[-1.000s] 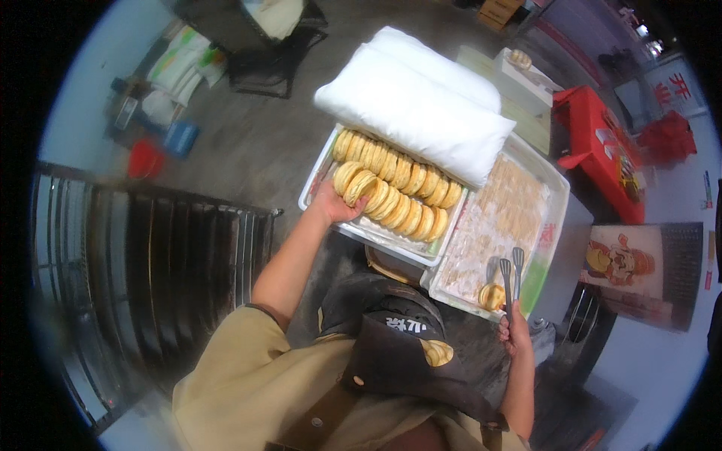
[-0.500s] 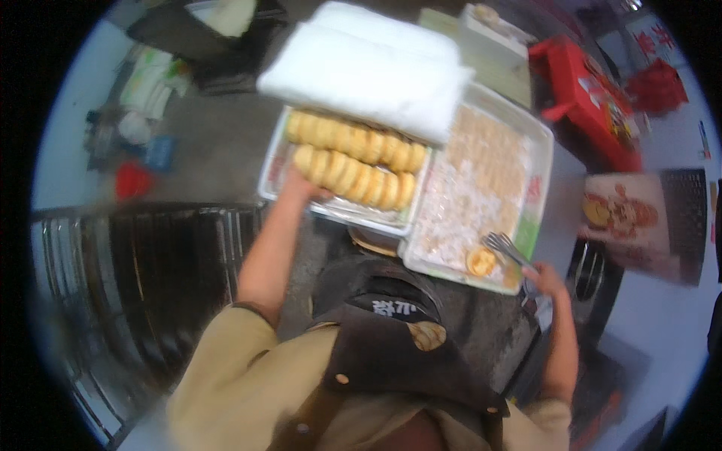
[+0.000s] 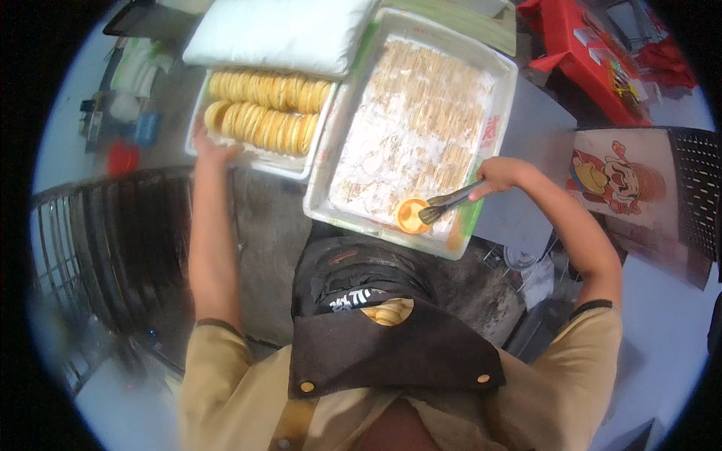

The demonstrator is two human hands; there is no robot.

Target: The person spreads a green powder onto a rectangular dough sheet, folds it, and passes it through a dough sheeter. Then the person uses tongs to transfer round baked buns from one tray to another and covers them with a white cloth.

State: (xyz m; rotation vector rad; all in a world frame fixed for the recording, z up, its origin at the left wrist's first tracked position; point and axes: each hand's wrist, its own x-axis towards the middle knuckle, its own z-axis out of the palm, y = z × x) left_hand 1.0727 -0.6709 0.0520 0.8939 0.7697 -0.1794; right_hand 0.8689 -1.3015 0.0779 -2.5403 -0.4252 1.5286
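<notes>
My left hand (image 3: 215, 147), slightly blurred, grips the near-left corner of a small white tray (image 3: 259, 155). Two rows of round golden pastries (image 3: 263, 126) stand on edge in that tray. In my right hand (image 3: 499, 174) is a pair of metal tongs (image 3: 453, 197) with a dark handle. Their tips touch the edge of a single round pastry (image 3: 410, 216), orange-rimmed and pale in the middle. It lies at the near end of a large white bin (image 3: 320, 194). Thin brownish rows and white powder (image 3: 391, 124) cover the bin's bottom.
A white cushion-like bundle (image 3: 274, 34) lies against the far side of the small tray. At right are a red-covered table (image 3: 575, 64) and a panel with a cartoon figure (image 3: 620, 180). Dark metal bars (image 3: 113, 248) stand at left.
The view has shifted, so both trays appear farther left and higher. The tongs have come down from above the round pastry to its edge. My left hand stays at the small tray.
</notes>
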